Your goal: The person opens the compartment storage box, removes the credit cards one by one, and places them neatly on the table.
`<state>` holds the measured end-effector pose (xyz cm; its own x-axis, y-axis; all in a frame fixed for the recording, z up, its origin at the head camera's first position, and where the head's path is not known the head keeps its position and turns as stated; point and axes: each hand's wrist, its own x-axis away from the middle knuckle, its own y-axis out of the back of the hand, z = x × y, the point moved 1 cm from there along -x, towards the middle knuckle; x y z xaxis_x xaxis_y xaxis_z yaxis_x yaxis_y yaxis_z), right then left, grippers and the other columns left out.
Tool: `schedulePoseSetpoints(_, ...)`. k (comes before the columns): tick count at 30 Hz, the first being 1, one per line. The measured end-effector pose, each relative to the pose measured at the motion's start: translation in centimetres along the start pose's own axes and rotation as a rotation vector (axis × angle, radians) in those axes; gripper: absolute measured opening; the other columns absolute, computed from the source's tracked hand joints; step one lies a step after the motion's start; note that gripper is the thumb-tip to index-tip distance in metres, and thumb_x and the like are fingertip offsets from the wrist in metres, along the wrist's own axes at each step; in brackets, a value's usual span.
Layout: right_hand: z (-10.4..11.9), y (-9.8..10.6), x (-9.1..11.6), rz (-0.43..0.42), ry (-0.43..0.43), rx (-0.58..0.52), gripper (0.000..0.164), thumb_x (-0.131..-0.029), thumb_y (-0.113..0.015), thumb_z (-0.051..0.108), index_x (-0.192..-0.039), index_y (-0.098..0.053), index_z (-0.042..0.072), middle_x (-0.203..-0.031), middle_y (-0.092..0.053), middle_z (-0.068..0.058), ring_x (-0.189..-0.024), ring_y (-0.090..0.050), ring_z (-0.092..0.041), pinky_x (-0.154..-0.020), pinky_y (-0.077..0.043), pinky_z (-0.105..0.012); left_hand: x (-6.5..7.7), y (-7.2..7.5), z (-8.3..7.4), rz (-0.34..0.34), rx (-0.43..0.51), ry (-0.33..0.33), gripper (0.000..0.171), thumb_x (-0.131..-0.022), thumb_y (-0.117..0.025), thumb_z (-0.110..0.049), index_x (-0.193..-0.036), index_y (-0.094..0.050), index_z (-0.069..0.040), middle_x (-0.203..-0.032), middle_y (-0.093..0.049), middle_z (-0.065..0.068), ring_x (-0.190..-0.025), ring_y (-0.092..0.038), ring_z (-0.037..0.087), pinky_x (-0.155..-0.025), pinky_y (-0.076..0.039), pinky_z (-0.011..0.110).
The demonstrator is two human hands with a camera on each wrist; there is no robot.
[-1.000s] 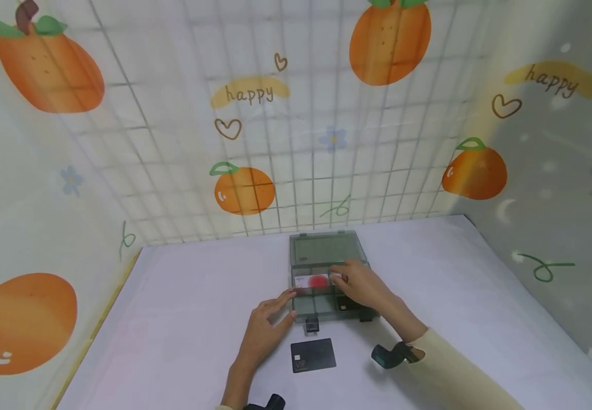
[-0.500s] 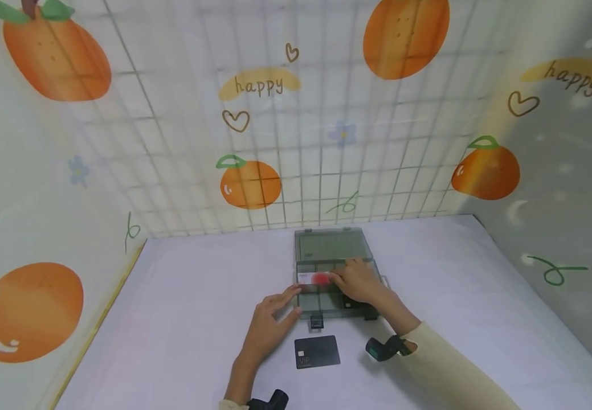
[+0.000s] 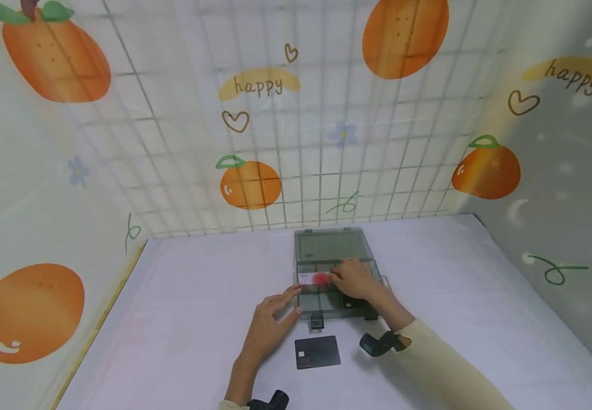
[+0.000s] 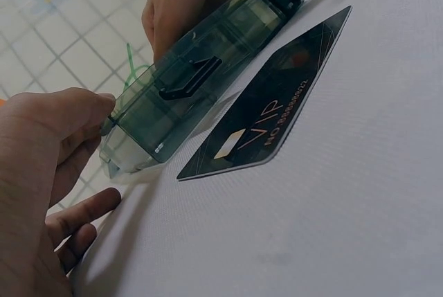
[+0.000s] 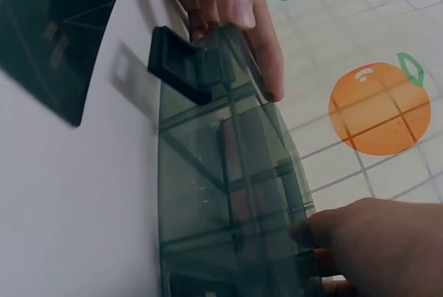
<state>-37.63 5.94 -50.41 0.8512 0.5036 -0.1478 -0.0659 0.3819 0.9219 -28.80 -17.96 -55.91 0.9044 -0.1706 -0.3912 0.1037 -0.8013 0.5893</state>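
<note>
A translucent grey-green plastic box (image 3: 334,246) lies with its lid folded back, its tray divided into compartments. In it is a white card with a red round patch (image 3: 313,278). My right hand (image 3: 354,279) reaches in from the right, its curled thumb and fingers at that card's right end, which they hide. My left hand (image 3: 271,322) rests its fingertips against the box's left side, fingers loosely extended; the left wrist view shows fingertips (image 4: 105,102) right at the box's edge. Toward me, a black VIP card (image 3: 318,352) lies flat on the white table.
A dark card (image 3: 349,302) sits in the box's front right compartment, partly under my right hand. Two black latches, the left one (image 3: 317,322) plainest, jut from the box's front. Behind the table stands a curtain (image 3: 188,171) printed with oranges.
The view has shifted slightly. My right hand's fingers have drawn in over the right end of the red-and-white card, and the right wrist has moved a little left. My left hand stays put.
</note>
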Motion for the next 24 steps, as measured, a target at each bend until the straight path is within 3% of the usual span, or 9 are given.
schedulePoseSetpoints(6, -0.18, -0.20, -0.34, 0.003, -0.042, -0.049, 0.034, -0.099, -0.061, 0.017, -0.066, -0.063, 0.014, -0.058, -0.047, 0.005, -0.067, -0.045, -0.020, -0.064, -0.036, -0.041, 0.04, -0.05, 0.03, -0.005, -0.005, -0.004, 0.044, -0.096, -0.066, -0.044, -0.137, -0.063, -0.030, -0.140, -0.056, -0.018, -0.122, -0.056, 0.023, -0.101, -0.043, 0.056)
schedulePoseSetpoints(12, -0.08, -0.09, -0.42, -0.007, -0.032, -0.042, 0.042, -0.099, -0.060, 0.016, -0.057, -0.054, 0.013, -0.052, -0.042, 0.006, -0.057, -0.042, -0.016, -0.061, -0.034, -0.038, 0.05, -0.02, 0.15, -0.012, -0.010, -0.014, 0.044, -0.096, -0.066, -0.044, -0.137, -0.063, -0.030, -0.140, -0.056, -0.019, -0.121, -0.056, 0.021, -0.101, -0.043, 0.055)
schedulePoseSetpoints(14, -0.02, -0.03, -0.42, -0.007, -0.035, -0.049, 0.036, -0.099, -0.061, 0.016, -0.064, -0.063, 0.011, -0.054, -0.045, 0.006, -0.057, -0.043, -0.015, -0.060, -0.035, -0.038, 0.01, -0.03, 0.20, -0.013, -0.005, -0.011, 0.044, -0.095, -0.066, -0.045, -0.137, -0.063, -0.031, -0.140, -0.056, -0.020, -0.121, -0.056, 0.020, -0.101, -0.043, 0.054)
schedulePoseSetpoints(17, -0.04, 0.11, -0.41, 0.013, -0.080, -0.064, 0.021, -0.099, -0.063, 0.018, -0.085, -0.075, 0.008, -0.059, -0.049, 0.007, -0.061, -0.045, -0.014, -0.063, -0.037, -0.038, -0.04, -0.09, 0.22, -0.005, 0.000, 0.000, 0.045, -0.095, -0.065, -0.047, -0.137, -0.063, -0.032, -0.139, -0.055, -0.022, -0.122, -0.055, 0.019, -0.102, -0.042, 0.053)
schedulePoseSetpoints(19, -0.10, 0.19, -0.43, 0.029, -0.109, -0.082, 0.018, -0.098, -0.064, 0.020, -0.098, -0.077, 0.007, -0.062, -0.052, 0.005, -0.064, -0.046, -0.015, -0.065, -0.037, -0.038, -0.03, -0.13, 0.22, -0.004, -0.002, 0.003, 0.045, -0.095, -0.065, -0.047, -0.138, -0.062, -0.033, -0.139, -0.055, -0.022, -0.122, -0.055, 0.019, -0.102, -0.041, 0.054)
schedulePoseSetpoints(24, -0.24, 0.28, -0.33, 0.029, -0.161, -0.144, 0.021, -0.098, -0.065, 0.020, -0.107, -0.075, 0.004, -0.075, -0.063, -0.001, -0.072, -0.056, -0.018, -0.069, -0.044, -0.040, -0.09, -0.14, 0.22, 0.003, 0.003, 0.013, 0.044, -0.095, -0.067, -0.046, -0.137, -0.063, -0.032, -0.138, -0.055, -0.025, -0.122, -0.055, 0.018, -0.103, -0.041, 0.053)
